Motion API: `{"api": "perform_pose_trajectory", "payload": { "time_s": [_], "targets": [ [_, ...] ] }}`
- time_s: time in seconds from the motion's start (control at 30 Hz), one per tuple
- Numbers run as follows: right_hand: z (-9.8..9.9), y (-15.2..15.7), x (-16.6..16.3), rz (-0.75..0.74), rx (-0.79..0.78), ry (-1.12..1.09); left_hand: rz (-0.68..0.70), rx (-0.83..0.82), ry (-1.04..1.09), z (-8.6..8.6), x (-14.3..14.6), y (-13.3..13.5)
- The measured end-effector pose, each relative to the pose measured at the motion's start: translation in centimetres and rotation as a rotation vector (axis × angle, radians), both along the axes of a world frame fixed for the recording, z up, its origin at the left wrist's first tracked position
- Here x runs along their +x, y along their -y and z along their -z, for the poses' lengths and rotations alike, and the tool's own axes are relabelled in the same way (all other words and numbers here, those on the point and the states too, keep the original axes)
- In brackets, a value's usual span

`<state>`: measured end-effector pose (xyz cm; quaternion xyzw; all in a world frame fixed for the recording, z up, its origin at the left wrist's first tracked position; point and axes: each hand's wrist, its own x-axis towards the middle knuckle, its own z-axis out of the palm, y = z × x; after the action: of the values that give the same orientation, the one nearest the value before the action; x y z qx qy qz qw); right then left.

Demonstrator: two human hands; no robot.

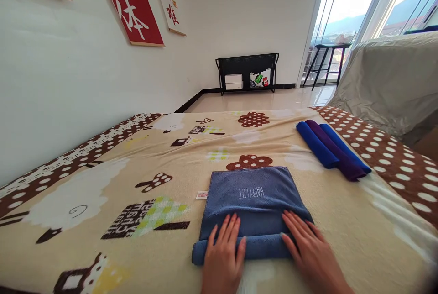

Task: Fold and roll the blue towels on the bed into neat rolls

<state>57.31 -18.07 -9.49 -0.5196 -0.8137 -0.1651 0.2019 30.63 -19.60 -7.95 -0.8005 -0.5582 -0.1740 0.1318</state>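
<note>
A blue-grey towel [253, 202] with "HAPPY LIFE" stitched on it lies on the blanket, its near edge rolled into a tube. My left hand [224, 253] rests over the left part of the roll, fingers stretched forward onto the flat cloth. Over the right part lies my right hand [310, 248], its fingers also extended and the thumb against the roll. Both palms face down, and neither hand grasps the cloth. A small white label [201, 195] sticks out from the towel's left edge.
Three rolled towels, two blue [316, 145] and one purple [337, 150], lie side by side at the right. The patterned blanket [164, 157] has a few wrinkles. Beyond it stand a black rack [248, 63], a stool [330, 49] and a covered piece of furniture [393, 75].
</note>
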Motion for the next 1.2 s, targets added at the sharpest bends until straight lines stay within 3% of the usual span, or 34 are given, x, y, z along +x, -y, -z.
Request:
{"api": "perform_pose_trajectory", "payload": {
  "time_s": [0.1, 0.17, 0.23, 0.3, 0.4, 0.47, 0.6, 0.67, 0.73, 0.8, 0.87, 0.97, 1.03, 1.1, 1.2],
  "targets": [
    [1.3, 0.4, 4.4, 0.067, 0.000, 0.011, -0.117, 0.073, -0.002, 1.4, -4.8, 0.9],
    [1.5, 0.7, 5.1, 0.096, 0.025, -0.010, -0.174, 0.120, 0.009, 1.8, -5.9, 1.2],
    [0.9, 0.6, 3.5, 0.096, 0.053, -0.050, -0.170, 0.154, 0.020, 1.5, -4.6, 1.0],
    [-0.1, 0.1, 0.4, 0.016, 0.024, -0.076, -0.064, 0.114, 0.041, 0.4, -1.5, 0.3],
    [-1.8, -1.3, -3.7, -0.160, -0.113, -0.084, 0.131, -0.044, 0.068, -1.7, 3.0, -1.2],
    [-2.4, -2.3, -3.9, -0.198, -0.212, -0.086, 0.161, -0.099, 0.067, -2.6, 3.7, -1.8],
    [-1.5, -2.9, 1.5, -0.102, -0.322, -0.105, -0.002, -0.066, 0.069, -1.7, -1.7, -1.0],
    [-0.5, -2.6, 4.0, -0.048, -0.285, -0.103, -0.122, -0.017, 0.065, -0.6, -5.1, -0.1],
    [0.1, -2.2, 4.5, 0.000, -0.194, -0.095, -0.195, 0.043, 0.059, 0.0, -6.6, 0.4],
    [-0.2, -1.9, 2.7, 0.006, -0.121, -0.084, -0.178, 0.091, 0.064, -0.1, -5.6, 0.3],
    [-1.3, -2.0, -0.4, -0.087, -0.133, -0.064, -0.049, 0.075, 0.074, -0.9, -2.7, -0.4],
    [-3.5, -2.6, -4.3, -0.281, -0.298, -0.052, 0.184, -0.063, 0.062, -2.2, 1.7, -1.7],
    [-4.3, -3.1, -4.5, -0.330, -0.421, -0.074, 0.213, -0.132, 0.059, -2.5, 2.5, -2.0],
    [-4.2, -3.5, -2.5, -0.287, -0.482, -0.108, 0.142, -0.137, 0.081, -2.2, 1.0, -1.8],
    [-2.6, -3.6, 2.4, -0.146, -0.450, -0.120, -0.018, -0.071, 0.108, -1.1, -4.0, -0.9]
  ]
}}
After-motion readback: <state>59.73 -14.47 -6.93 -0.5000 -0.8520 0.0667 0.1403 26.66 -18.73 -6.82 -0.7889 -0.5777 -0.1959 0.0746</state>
